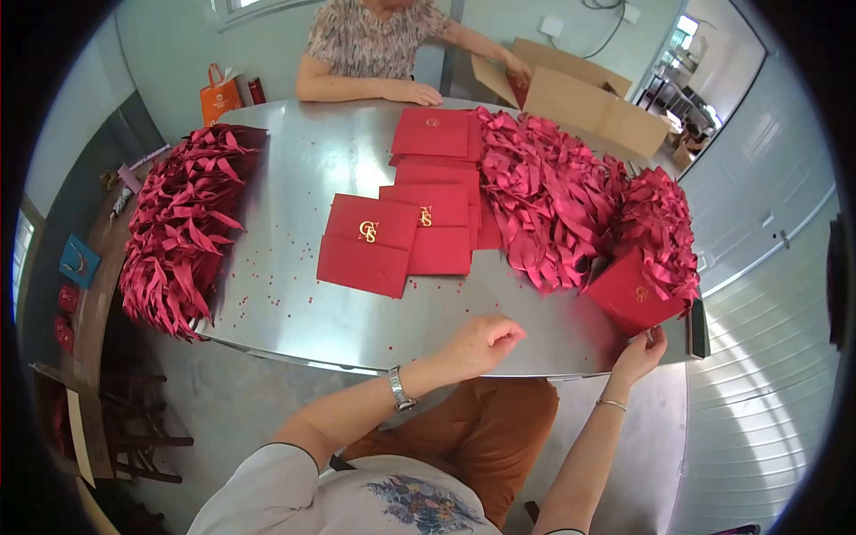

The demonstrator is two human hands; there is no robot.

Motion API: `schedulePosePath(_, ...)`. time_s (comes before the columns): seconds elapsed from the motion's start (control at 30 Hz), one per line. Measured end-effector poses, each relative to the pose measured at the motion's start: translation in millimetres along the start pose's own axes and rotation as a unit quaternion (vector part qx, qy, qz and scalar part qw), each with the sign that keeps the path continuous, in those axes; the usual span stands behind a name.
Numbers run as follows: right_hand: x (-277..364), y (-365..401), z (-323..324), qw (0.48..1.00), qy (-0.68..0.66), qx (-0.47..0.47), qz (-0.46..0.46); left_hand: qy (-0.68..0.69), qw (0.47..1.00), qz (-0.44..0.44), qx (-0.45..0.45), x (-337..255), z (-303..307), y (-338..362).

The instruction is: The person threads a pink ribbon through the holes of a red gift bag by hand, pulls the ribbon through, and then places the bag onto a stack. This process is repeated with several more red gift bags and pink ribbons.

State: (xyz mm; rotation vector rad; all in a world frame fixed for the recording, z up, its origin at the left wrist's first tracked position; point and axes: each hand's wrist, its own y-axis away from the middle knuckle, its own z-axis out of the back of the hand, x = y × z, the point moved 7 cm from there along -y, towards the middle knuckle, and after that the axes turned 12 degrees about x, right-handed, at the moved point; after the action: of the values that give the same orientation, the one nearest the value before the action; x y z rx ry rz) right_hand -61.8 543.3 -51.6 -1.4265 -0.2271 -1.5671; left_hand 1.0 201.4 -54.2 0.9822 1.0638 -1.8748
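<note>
My left hand [486, 346], with a watch at the wrist, hovers by the table's near edge, its fingers curled into a fist and nothing showing in them. At the right corner, my right hand [640, 357] pinches the near edge of a red paper gift bag [635, 292] with a gold emblem. Ribbons from a heap of dark pink ribbon [658, 218] hang over that bag. Flat red gift bags [367, 245] with gold letters lie overlapped in the middle, beside a larger ribbon heap [553, 196].
Another ribbon-covered row of bags [183, 232] lines the left end of the metal table [294, 178]. Small red bits are scattered there. Across from me, a person [374, 53] reaches into a cardboard box [588, 102]. An orange bag [220, 96] stands behind the table.
</note>
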Motion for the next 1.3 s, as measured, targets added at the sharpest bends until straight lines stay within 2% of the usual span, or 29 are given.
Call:
schedulePosePath(0.27, 3.6, 4.1, -3.4, 0.999, 0.014, 0.028, -0.03, 0.006, 1.0, -0.005, 0.005, -3.4, -0.5, 1.7)
schedulePosePath(0.37, 0.7, -1.6, -4.2, 1.0, 0.015, 0.023, -0.013, -0.029, 0.999, -0.024, -0.008, -2.7, -3.3, 1.8)
schedulePosePath(0.43, -6.4, -1.3, 2.4, 0.999, 0.027, -0.017, 0.016, -0.034, 0.999, -0.025, -0.008, -1.7, -2.8, 1.0)
schedulePosePath(0.53, -2.3, 0.4, 3.3, 0.999, 0.036, -0.006, -0.009, -0.034, 0.999, -0.029, 0.009, -11.6, 6.3, 9.0)
schedulePosePath(0.6, -6.4, -0.4, 2.4, 0.999, 0.021, -0.003, -0.029, -0.098, 0.99, -0.096, -0.014, -41.2, 28.8, 20.9)
schedulePosePath(0.67, -9.5, -1.3, 7.4, 1.0, -0.007, -0.022, -0.012, -0.254, 0.957, -0.115, -0.078, -54.4, 70.7, 33.7)
schedulePosePath(0.8, -12.5, -1.6, 14.9, 0.999, -0.018, -0.051, 0.0, -0.466, 0.87, 0.009, -0.161, -29.3, 169.7, 45.1)
schedulePosePath(0.9, -6.1, 5.8, 16.9, 0.994, -0.073, -0.077, -0.028, -0.566, 0.813, 0.053, -0.127, -7.3, 216.2, 38.9)
schedulePosePath(0.97, 6.6, 19.9, 24.4, 0.993, -0.038, -0.103, 0.035, -0.621, 0.775, 0.052, -0.101, 10.0, 231.3, 31.6)
schedulePosePath(1.0, 11.7, 25.7, 23.7, 0.992, -0.053, -0.099, 0.051, -0.573, 0.808, 0.126, -0.047, 19.8, 240.4, 25.3)
schedulePosePath(1.03, 35.5, 37.8, 19.3, 0.991, -0.066, -0.091, 0.071, -0.519, 0.831, 0.201, 0.011, 31.8, 244.5, 24.0)
schedulePosePath(1.07, 61.6, 52.7, 8.3, 0.99, -0.081, -0.08, 0.088, -0.498, 0.849, 0.176, -0.002, 35.2, 248.1, 25.3)
schedulePosePath(1.13, 94.6, 74.1, -28.6, 0.98, -0.09, 0.058, 0.169, -0.462, 0.873, 0.16, -0.01, 31.0, 253.9, 26.1)
schedulePosePath(1.17, 116.6, 82.7, -55.5, 0.961, -0.07, 0.147, 0.224, -0.426, 0.896, 0.115, -0.052, 26.7, 256.2, 27.9)
schedulePosePath(1.2, 140.6, 92.1, -82.4, 0.93, -0.053, 0.232, 0.282, -0.418, 0.897, 0.13, -0.057, 28.8, 255.6, 31.1)
schedulePosePath(1.23, 170.2, 101.6, -105.1, 0.896, 0.034, 0.27, 0.351, -0.417, 0.896, 0.14, -0.066, 26.3, 257.2, 33.8)
schedulePosePath(1.27, 184.4, 105.0, -129.1, 0.863, 0.087, 0.29, 0.404, -0.45, 0.881, 0.129, -0.068, 18.4, 256.2, 34.9)
schedulePosePath(1.3, 194.0, 106.7, -148.7, 0.845, 0.152, 0.297, 0.417, -0.486, 0.864, 0.101, -0.083, 12.9, 255.8, 39.7)
